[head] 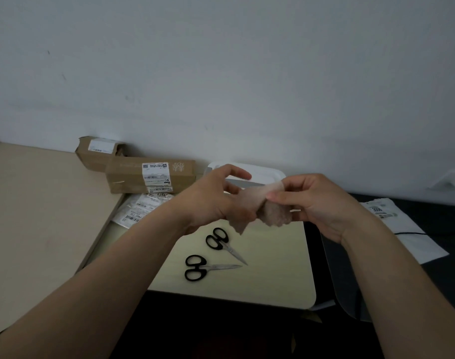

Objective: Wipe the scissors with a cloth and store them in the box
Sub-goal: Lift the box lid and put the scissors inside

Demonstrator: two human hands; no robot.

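I seem to be in a parcel-sorting corner: labelled cardboard boxes (pixel 150 176) against the bare wall, labelled mailer bags (pixel 139 209) just before them

A plain, matte grey-white painted wall (pixel 221 73) fills the upper half of the view, marked by a few faint dark scuffs and lit dimly and evenly. Below it on the left runs a long beige laminate desk top (pixel 34 203), and just beside it stands a small pale-yellow square table with rounded corners (pixel 273 268), set lower. To the right lies a dark, nearly black surface (pixel 441 224); the floor under the table is in deep shadow.
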